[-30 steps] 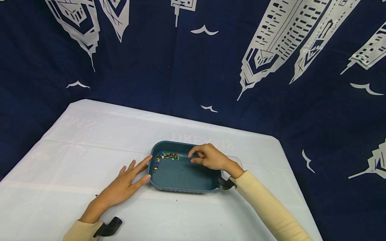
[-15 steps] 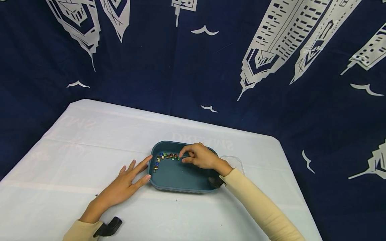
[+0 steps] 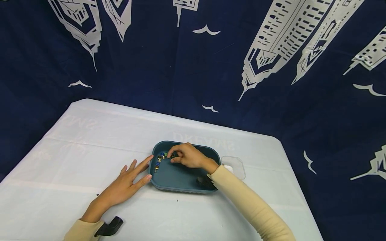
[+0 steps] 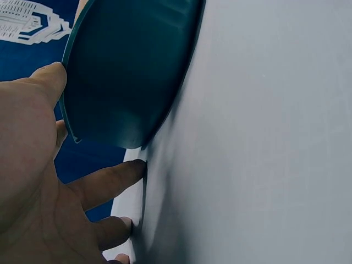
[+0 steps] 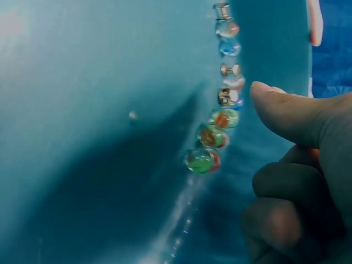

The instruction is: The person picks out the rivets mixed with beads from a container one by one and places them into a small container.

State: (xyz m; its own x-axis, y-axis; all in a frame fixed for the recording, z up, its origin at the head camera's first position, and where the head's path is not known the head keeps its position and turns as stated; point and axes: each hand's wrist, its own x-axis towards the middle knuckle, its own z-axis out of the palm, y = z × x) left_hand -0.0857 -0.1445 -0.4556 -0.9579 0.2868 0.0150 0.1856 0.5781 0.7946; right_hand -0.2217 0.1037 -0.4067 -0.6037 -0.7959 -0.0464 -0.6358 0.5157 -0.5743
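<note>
A dark teal tray (image 3: 181, 182) holds a bent row of glass marbles and small metallic pieces along its left and far sides. Green and red marbles (image 5: 202, 160) sit at one end of that row in the right wrist view. Spread fingers of the left hand (image 3: 122, 187) touch the tray's left wall, thumb on the near part. Over the tray's far side, the right hand (image 3: 188, 156) hovers with thumb and index finger apart, at the marbles and partly covering them. Its other fingers are curled in the right wrist view, with nothing seen in them.
A clear plastic box (image 3: 238, 165) with something white in it lies right of the tray, partly behind the right sleeve. Black wrist devices (image 3: 109, 226) are on both arms. The white-covered table (image 3: 90, 140) stands before a dark blue printed cloth (image 3: 150, 83).
Across the tray, the right hand has moved left, from its right part to over the marbles, and more of the clear box now shows. The left hand has stayed at the tray's wall.
</note>
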